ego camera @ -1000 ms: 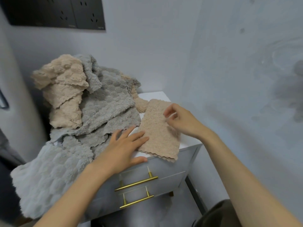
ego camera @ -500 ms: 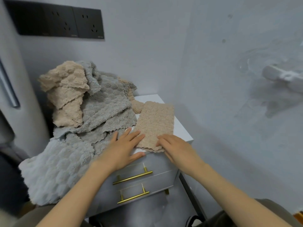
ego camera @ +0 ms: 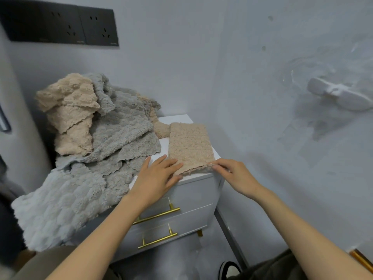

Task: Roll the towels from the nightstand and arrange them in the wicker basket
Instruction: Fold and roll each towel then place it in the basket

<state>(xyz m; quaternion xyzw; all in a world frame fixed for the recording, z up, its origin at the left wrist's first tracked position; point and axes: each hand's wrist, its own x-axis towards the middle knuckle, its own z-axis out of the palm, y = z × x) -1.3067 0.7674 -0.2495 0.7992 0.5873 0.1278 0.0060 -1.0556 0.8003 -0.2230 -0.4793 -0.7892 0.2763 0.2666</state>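
Beige towel [ego camera: 190,146] — left hand [ego camera: 159,178] flat (fingers straight), right hand [ego camera: 235,174] touching.

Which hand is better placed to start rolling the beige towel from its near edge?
Probably the right hand: fingertips at the towel hem nearest the person; the left hand lies flat on its corner.
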